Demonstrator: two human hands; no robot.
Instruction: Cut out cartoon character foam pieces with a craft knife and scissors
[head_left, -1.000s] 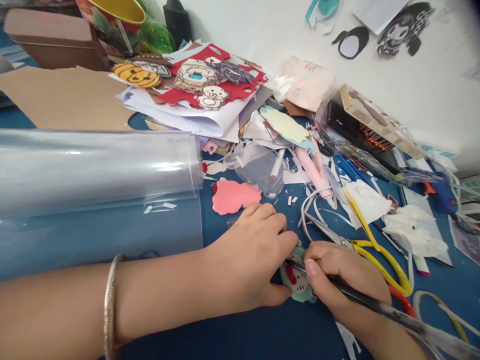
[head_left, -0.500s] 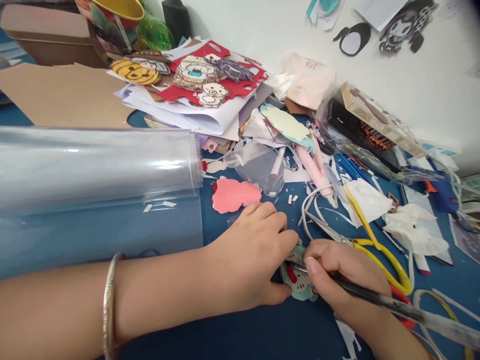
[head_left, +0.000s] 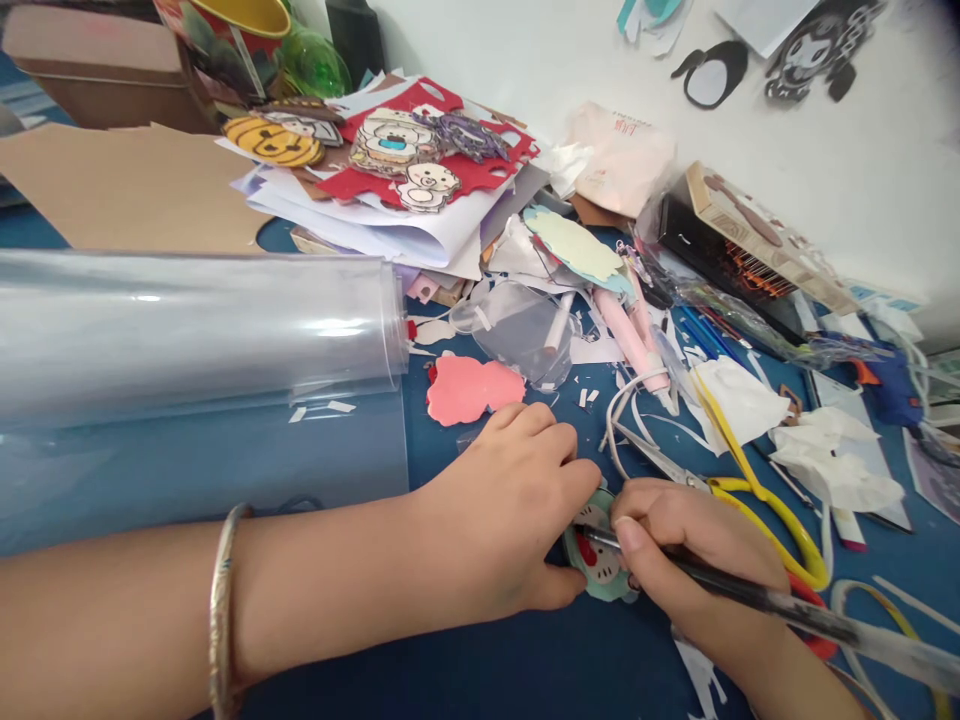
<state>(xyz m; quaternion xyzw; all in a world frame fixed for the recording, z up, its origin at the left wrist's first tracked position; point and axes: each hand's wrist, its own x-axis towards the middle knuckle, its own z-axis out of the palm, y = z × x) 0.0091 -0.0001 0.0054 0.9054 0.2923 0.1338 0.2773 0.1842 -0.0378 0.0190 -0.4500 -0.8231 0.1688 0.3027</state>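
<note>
My right hand (head_left: 690, 540) is closed around a black pen (head_left: 795, 610) with a clear barrel, its tip resting on a small mint-green paper cutout (head_left: 600, 580). On the cutout are a white face, black whisker lines and a red shape. Thumb and fingers of my left hand (head_left: 510, 510) grip the cutout's left side and hide part of it. A coral-pink cutout (head_left: 476, 388) lies just beyond my left knuckles. Scissors with yellow handles (head_left: 795, 540) lie beyond my right hand.
A roll of clear plastic sheet (head_left: 195, 330) spreads over the blue table at left. Behind it stand papers topped with a red sheet (head_left: 345, 180) and character cutouts. Pink glue-like tubes (head_left: 626, 335), crumpled tissue (head_left: 836, 455), a blue glue gun (head_left: 892, 385) and paper scraps crowd the right.
The view has shifted very slightly. Both hands keep nearly the same pose, with the pen tip still on the mint-green cutout.
</note>
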